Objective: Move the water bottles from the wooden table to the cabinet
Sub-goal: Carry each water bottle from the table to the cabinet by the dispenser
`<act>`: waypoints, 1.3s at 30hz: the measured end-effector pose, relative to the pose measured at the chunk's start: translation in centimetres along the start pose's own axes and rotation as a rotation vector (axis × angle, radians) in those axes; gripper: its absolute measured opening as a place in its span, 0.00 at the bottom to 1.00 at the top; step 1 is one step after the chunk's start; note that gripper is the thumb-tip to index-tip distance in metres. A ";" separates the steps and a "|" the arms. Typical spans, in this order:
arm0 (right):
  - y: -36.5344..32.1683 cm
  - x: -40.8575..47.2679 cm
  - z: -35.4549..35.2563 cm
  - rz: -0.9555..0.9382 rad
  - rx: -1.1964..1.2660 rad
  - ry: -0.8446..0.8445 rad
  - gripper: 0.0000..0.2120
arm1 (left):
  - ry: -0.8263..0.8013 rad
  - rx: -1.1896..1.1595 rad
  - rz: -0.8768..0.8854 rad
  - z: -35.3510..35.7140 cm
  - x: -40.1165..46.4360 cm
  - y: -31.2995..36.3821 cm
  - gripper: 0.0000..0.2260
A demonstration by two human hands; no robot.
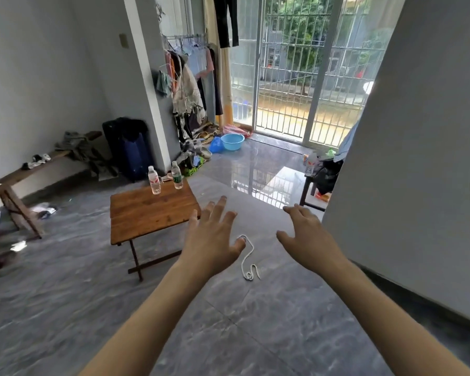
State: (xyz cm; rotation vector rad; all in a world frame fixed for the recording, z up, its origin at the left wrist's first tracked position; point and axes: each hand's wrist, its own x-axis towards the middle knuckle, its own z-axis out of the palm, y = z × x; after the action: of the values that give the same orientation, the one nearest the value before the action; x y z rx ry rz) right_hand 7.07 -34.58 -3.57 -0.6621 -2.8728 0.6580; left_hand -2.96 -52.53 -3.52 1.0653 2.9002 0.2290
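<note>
On the far edge of the small wooden bench (152, 210) stand two clear water bottles, a red-labelled bottle (154, 179) and a green-labelled bottle (177, 175), upright and near each other. The left hand (215, 234) and right hand (308, 234) reach forward over the tiled floor with fingers spread, holding nothing, well short of the bottles. This looks like the approach before a first pickup; next, each hand needs to close round a bottle's body. No cabinet can be made out.

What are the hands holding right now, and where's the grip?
Nothing. The left hand and right hand are both open in the air, fingers spread. Both water bottles stand untouched on the wooden table.
</note>
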 end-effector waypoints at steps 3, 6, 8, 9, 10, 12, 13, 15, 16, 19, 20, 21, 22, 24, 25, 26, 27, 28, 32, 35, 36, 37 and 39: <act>2.9 3.9 -2.5 -0.010 -0.010 0.030 0.30 | 0.011 0.004 0.003 -0.2 4.6 2.8 0.30; 5.5 7.1 -3.9 -0.009 -0.009 0.037 0.30 | 0.000 0.007 0.003 -0.1 8.6 5.1 0.30; 7.0 8.9 -4.3 -0.001 -0.004 0.019 0.30 | -0.023 0.018 0.010 0.0 10.8 6.3 0.30; 7.7 9.8 -4.5 0.001 -0.007 0.010 0.30 | -0.028 0.020 0.012 0.1 11.9 6.7 0.30; 8.4 10.8 -4.7 0.003 -0.009 0.003 0.31 | -0.032 0.018 0.010 0.2 13.0 7.2 0.31; 9.6 12.8 -5.2 0.005 -0.006 0.003 0.31 | -0.031 0.009 0.007 0.3 15.2 7.9 0.31; 10.2 13.7 -5.4 0.005 -0.003 0.006 0.31 | -0.028 0.007 0.007 0.5 16.3 8.2 0.31; 11.1 15.7 -5.6 0.004 0.002 0.005 0.31 | -0.027 0.006 0.009 0.9 18.6 8.5 0.30; 11.5 16.6 -5.5 0.003 0.001 -0.003 0.31 | -0.030 0.006 0.008 1.1 19.7 8.5 0.30; 12.5 20.4 -5.5 -0.008 -0.015 -0.029 0.31 | -0.039 -0.001 0.000 1.7 23.5 8.6 0.30; 12.6 21.9 -5.6 -0.016 -0.022 -0.032 0.31 | -0.046 -0.007 0.000 1.8 24.9 8.6 0.30; 12.7 23.6 -5.9 -0.025 -0.026 -0.029 0.31 | -0.052 -0.011 0.001 2.0 26.2 8.6 0.30; 12.7 25.4 -6.1 -0.034 -0.030 -0.020 0.31 | -0.055 -0.013 0.002 2.1 27.7 8.5 0.30; 12.6 29.1 -6.6 -0.050 -0.037 -0.004 0.31 | -0.052 -0.011 -0.007 2.0 31.1 8.1 0.30; 12.6 30.9 -6.8 -0.060 -0.044 -0.003 0.31 | -0.044 -0.010 -0.018 1.9 33.0 7.8 0.30; 12.6 32.8 -7.0 -0.069 -0.056 -0.008 0.31 | -0.033 -0.012 -0.030 1.6 34.9 7.4 0.30; 12.7 34.7 -7.2 -0.077 -0.070 -0.019 0.31 | -0.021 -0.018 -0.042 1.3 36.7 7.0 0.30; 12.7 36.7 -7.3 -0.084 -0.082 -0.029 0.31 | -0.011 -0.027 -0.052 1.1 38.5 6.5 0.30; 12.7 43.5 -8.0 -0.112 -0.103 -0.035 0.30 | -0.006 -0.038 -0.067 0.7 45.0 5.3 0.30; 12.6 47.8 -8.1 -0.129 -0.076 -0.009 0.30 | -0.021 -0.044 -0.077 0.7 49.0 4.6 0.30; 12.5 49.1 -8.0 -0.134 -0.071 -0.013 0.30 | -0.024 -0.044 -0.079 0.8 50.0 4.2 0.30; 12.5 50.4 -7.8 -0.140 -0.068 -0.020 0.30 | -0.024 -0.042 -0.082 0.9 51.1 3.9 0.30; 12.4 53.1 -7.3 -0.156 -0.061 -0.036 0.30 | -0.018 -0.037 -0.095 1.0 53.1 2.9 0.29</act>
State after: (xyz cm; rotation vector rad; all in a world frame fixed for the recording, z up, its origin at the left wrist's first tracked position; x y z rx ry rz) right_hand -34.15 1.72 -1.42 -0.4317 -2.9490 0.5687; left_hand -41.55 -15.91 -3.58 0.9163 2.9088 0.2660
